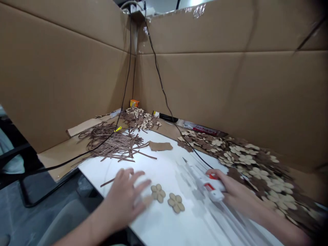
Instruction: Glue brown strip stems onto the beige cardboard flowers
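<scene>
My right hand (232, 191) is wrapped round a white glue gun (208, 186) with red parts, its thin nozzle pointing away to the upper left; the gun is smeared by motion. Fingers apart, my left hand (125, 196) hovers over the white board at the left, slightly blurred. Just right of its fingertips lies a beige flower cutout (158, 193), and a second beige flower (176, 202) is beside that one. A single brown strip (107, 182) shows at the far side of my left hand, partly covered by it.
A heap of brown strips (112, 141) lies at the back left, near a torn cardboard piece (160, 146). Brown and beige flowers (256, 171) are piled along the right, with more flowers (140, 118) in the corner. A black cable (160, 77) hangs across cardboard walls (217, 85).
</scene>
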A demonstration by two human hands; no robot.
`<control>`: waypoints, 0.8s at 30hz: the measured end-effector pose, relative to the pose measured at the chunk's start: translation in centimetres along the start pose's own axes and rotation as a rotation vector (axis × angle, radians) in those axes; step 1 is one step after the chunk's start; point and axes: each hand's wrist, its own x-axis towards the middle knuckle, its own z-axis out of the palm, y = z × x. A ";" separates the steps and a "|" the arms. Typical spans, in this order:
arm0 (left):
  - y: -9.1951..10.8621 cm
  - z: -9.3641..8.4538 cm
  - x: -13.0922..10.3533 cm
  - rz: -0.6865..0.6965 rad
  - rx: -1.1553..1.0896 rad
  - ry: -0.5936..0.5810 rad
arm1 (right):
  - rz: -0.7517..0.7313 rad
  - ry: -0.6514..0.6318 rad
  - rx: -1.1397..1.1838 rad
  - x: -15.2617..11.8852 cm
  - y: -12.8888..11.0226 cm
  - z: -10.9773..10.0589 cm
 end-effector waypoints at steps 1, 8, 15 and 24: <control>-1.5 -0.7 1.3 -0.099 -0.015 -0.063 | -0.038 -0.033 0.005 0.7 -0.1 0.6; -9.8 1.7 9.7 -0.246 -0.048 -0.266 | -0.153 -0.008 0.006 3.8 -0.2 2.9; -12.4 5.0 10.9 -0.198 -0.089 -0.227 | -0.155 0.075 -0.089 4.1 -0.5 3.1; -15.4 3.5 12.7 -0.299 -0.347 -0.078 | -0.150 0.195 -0.229 3.7 -1.4 0.6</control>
